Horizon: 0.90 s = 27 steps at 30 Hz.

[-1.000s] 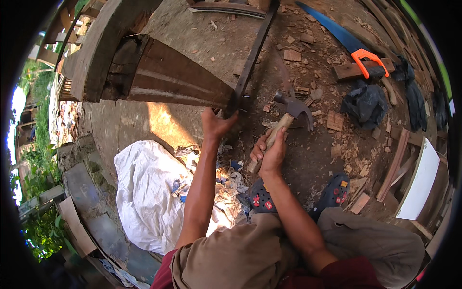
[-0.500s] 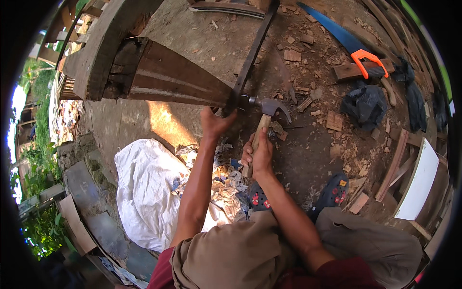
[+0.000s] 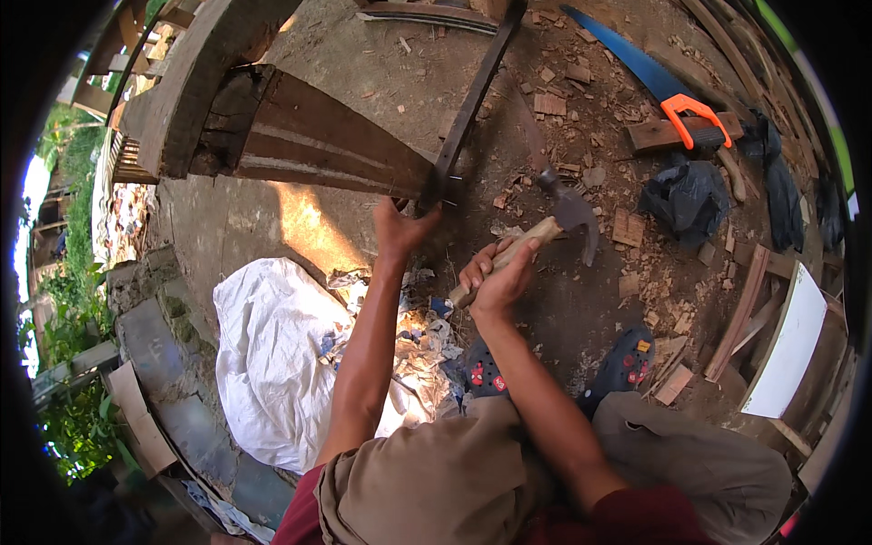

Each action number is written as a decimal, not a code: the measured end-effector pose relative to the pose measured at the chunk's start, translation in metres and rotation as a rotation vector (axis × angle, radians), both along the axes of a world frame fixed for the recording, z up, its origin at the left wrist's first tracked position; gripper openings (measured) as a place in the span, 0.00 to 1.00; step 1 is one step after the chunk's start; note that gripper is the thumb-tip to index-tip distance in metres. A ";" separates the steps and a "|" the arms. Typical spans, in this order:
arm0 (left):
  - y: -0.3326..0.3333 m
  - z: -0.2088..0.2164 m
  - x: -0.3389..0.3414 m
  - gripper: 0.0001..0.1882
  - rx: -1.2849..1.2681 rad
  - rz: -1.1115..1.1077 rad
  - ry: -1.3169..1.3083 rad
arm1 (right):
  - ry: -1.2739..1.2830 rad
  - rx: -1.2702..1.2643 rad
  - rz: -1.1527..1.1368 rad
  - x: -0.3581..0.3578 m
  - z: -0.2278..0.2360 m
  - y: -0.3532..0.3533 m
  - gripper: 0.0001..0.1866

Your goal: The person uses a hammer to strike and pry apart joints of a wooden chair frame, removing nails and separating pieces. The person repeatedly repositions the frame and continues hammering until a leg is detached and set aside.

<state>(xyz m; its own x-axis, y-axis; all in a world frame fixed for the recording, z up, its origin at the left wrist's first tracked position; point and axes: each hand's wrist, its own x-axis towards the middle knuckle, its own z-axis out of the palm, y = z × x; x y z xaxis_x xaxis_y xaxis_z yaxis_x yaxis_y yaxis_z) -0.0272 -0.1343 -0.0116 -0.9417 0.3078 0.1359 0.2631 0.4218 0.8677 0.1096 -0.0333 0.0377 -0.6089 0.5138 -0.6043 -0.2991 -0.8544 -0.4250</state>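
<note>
In my right hand [image 3: 501, 280] is a claw hammer [image 3: 546, 232], gripped by its wooden handle. Its metal head is tilted away to the right, apart from the wood. My left hand [image 3: 404, 227] is closed around the near end of a dark wooden strip [image 3: 470, 111], its fingers partly hidden behind the wood. This strip lies across the end of a thick brown wooden beam [image 3: 336, 141] with pale streaks. Thin nails [image 3: 456, 178] stick out of the strip's right side, just above my left hand.
A blue-bladed handsaw [image 3: 695, 120] with an orange handle lies at the far right by a black plastic bag [image 3: 688, 202]. Wood chips are scattered over the dirt floor. A white sack [image 3: 277, 363] lies at left, and a white panel [image 3: 788, 345] leans at right.
My right hand has swung the hammer back to the right, taking its head away from the nails at the strip. My left hand keeps its hold on the strip.
</note>
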 end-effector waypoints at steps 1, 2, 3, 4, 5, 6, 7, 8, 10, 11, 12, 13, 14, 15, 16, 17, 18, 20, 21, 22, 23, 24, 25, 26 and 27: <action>-0.001 -0.002 -0.001 0.27 -0.021 0.014 -0.004 | -0.030 0.009 0.175 0.002 -0.003 -0.002 0.31; -0.002 -0.004 -0.002 0.28 -0.042 0.027 -0.008 | -0.059 0.018 0.351 0.006 -0.005 -0.004 0.32; -0.003 -0.002 -0.004 0.28 -0.037 0.009 -0.017 | -0.091 0.030 0.524 0.007 -0.004 -0.006 0.32; -0.005 0.000 -0.003 0.28 -0.031 -0.009 -0.025 | -0.103 0.064 0.471 0.008 -0.005 -0.002 0.32; -0.005 0.002 -0.004 0.27 -0.026 -0.027 -0.033 | -0.079 0.017 0.327 0.007 -0.006 0.001 0.31; -0.006 0.003 -0.003 0.27 -0.048 -0.027 -0.017 | -0.063 -0.037 0.190 0.009 -0.003 0.001 0.31; -0.005 0.003 -0.003 0.27 -0.071 -0.026 -0.002 | -0.049 -0.090 0.052 0.011 -0.002 0.000 0.30; -0.005 0.004 -0.002 0.27 -0.093 -0.026 0.013 | -0.011 -0.107 -0.050 0.007 -0.002 -0.001 0.30; -0.001 0.003 -0.003 0.27 -0.057 -0.022 0.017 | -0.058 -0.041 0.324 0.010 -0.006 -0.002 0.30; 0.001 0.003 -0.003 0.27 -0.038 -0.021 0.019 | -0.084 -0.006 0.509 0.010 -0.008 -0.002 0.30; -0.001 -0.001 -0.002 0.26 -0.057 -0.032 0.011 | -0.073 -0.048 0.518 0.010 -0.006 -0.002 0.30; -0.009 -0.002 -0.007 0.26 -0.080 -0.040 0.014 | -0.077 -0.065 0.453 0.009 -0.004 -0.001 0.30; -0.014 -0.003 -0.011 0.26 -0.103 -0.047 0.018 | -0.080 -0.083 0.389 0.011 -0.001 0.000 0.30; -0.011 -0.001 -0.007 0.26 -0.103 -0.047 0.017 | -0.094 -0.103 0.319 0.014 0.001 0.002 0.30; -0.008 0.001 -0.003 0.27 -0.104 -0.047 0.016 | -0.084 -0.110 0.173 0.014 0.004 0.004 0.30; -0.005 0.002 -0.001 0.27 -0.105 -0.045 0.015 | -0.089 -0.066 0.175 0.009 0.003 0.002 0.29; -0.002 0.004 0.001 0.26 -0.075 -0.033 0.010 | -0.096 -0.027 0.184 0.005 0.004 -0.001 0.29; 0.004 0.007 0.004 0.25 -0.014 -0.007 -0.001 | -0.099 -0.027 0.532 0.010 -0.001 0.002 0.28; -0.001 0.007 0.001 0.25 -0.044 -0.025 0.000 | -0.107 -0.046 0.490 0.009 0.004 0.000 0.28; -0.007 0.006 -0.002 0.25 -0.074 -0.042 0.000 | -0.115 -0.064 0.449 0.007 0.009 -0.002 0.28; -0.012 0.005 -0.004 0.25 -0.104 -0.058 0.001 | -0.124 -0.081 0.409 0.006 0.013 -0.004 0.28; -0.010 0.007 -0.005 0.26 -0.095 -0.052 0.001 | -0.098 -0.065 0.339 0.008 0.007 -0.002 0.30; -0.011 0.007 -0.004 0.26 -0.086 -0.045 -0.007 | -0.106 -0.041 0.294 0.012 0.003 0.001 0.29; -0.013 0.008 -0.001 0.27 -0.078 -0.039 -0.016 | -0.124 -0.045 0.303 0.016 -0.003 0.007 0.29; -0.014 0.008 0.001 0.28 -0.091 -0.035 -0.024 | -0.140 -0.037 0.309 0.019 -0.007 0.017 0.28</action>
<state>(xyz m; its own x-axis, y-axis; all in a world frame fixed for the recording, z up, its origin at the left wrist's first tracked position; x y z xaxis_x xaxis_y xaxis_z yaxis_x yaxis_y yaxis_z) -0.0262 -0.1481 -0.0032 -0.9327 0.3508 0.0836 0.2590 0.4902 0.8323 0.1281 -0.0162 0.0305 -0.6420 0.2945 -0.7079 0.0353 -0.9110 -0.4110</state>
